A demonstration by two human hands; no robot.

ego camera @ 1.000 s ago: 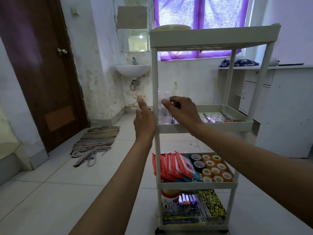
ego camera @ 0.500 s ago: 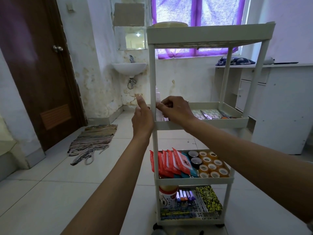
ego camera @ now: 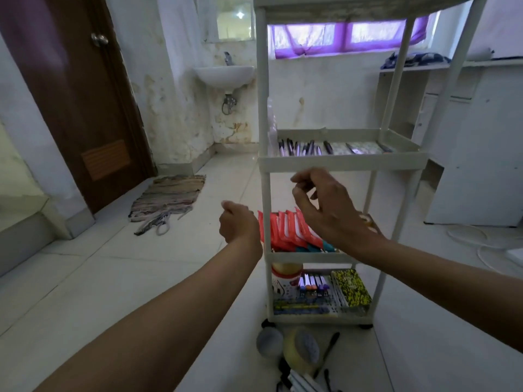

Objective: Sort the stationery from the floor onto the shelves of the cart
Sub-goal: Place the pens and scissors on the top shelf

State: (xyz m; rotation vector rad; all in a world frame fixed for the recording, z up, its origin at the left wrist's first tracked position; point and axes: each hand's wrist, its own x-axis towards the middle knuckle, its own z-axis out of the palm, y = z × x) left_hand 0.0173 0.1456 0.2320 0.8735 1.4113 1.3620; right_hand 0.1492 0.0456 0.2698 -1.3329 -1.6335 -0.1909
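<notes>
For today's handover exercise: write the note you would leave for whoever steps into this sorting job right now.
Left hand: loosely curled, holding nothing, left of the cart.
Right hand: relaxed, holding nothing, below the pen shelf.
Done: pens on the second shelf; red packets on the third; markers and patterned case on the bottom.
Left: tape roll, grey ball and black pen on the floor by the cart's foot.

both hands (ego camera: pixel 325 210) empty | cart (ego camera: pixel 343 163) | pens (ego camera: pixel 304 148) on shelf
</notes>
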